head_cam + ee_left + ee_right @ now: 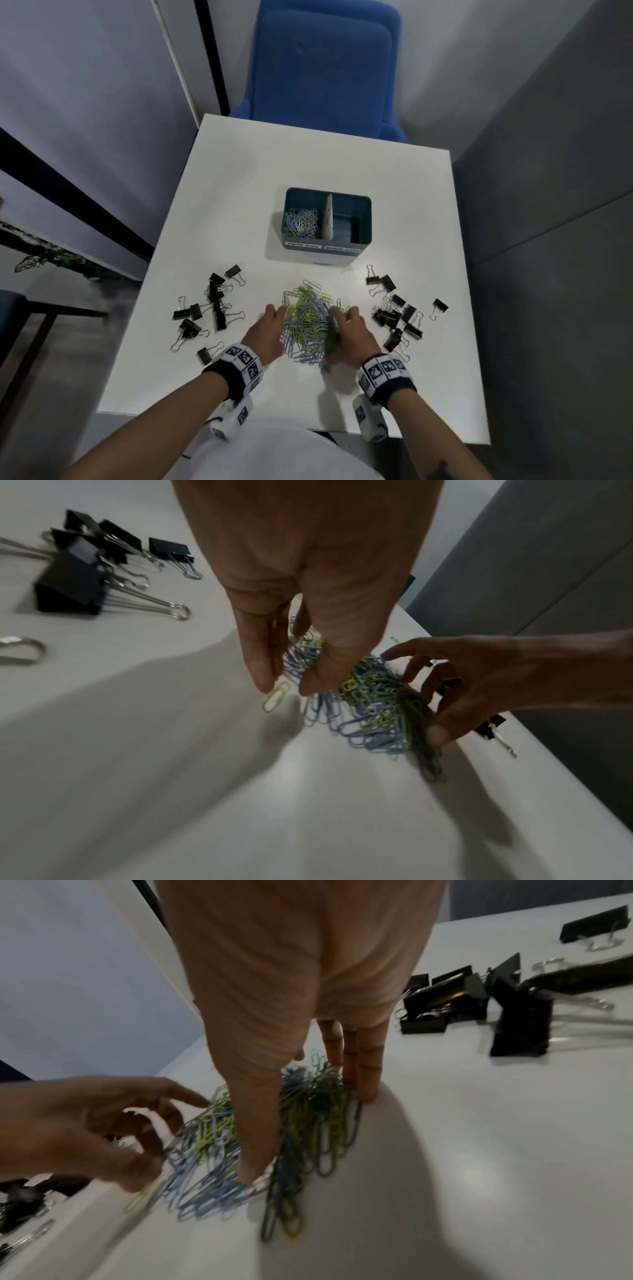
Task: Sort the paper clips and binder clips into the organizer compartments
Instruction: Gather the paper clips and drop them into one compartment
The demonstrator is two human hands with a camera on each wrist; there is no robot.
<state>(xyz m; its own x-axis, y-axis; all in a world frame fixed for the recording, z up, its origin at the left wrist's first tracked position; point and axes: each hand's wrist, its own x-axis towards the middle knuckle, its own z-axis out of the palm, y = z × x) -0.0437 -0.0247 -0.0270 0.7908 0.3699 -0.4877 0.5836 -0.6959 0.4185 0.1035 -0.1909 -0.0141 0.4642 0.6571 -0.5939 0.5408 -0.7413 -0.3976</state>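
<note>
A heap of blue, green and yellow paper clips (pixel 308 322) lies in the middle of the white table (pixel 308 164). My left hand (pixel 274 310) curls round its left side, thumb and fingers pinching clips (pixel 301 664). My right hand (pixel 342 313) grips the right side, thumb dug into the clips (pixel 308 1118) and fingers behind them. Black binder clips lie in a left group (pixel 209 308) and a right group (pixel 397 311). Behind the heap stands the teal organizer (pixel 363 205). Its left compartment holds paper clips (pixel 301 222); its right one looks bare.
A blue chair (pixel 322 68) stands behind the table. Grey partition walls close in on both sides. A stray binder clip (pixel 439 306) lies near the table's right edge. White labels (pixel 322 246) mark the organizer's front.
</note>
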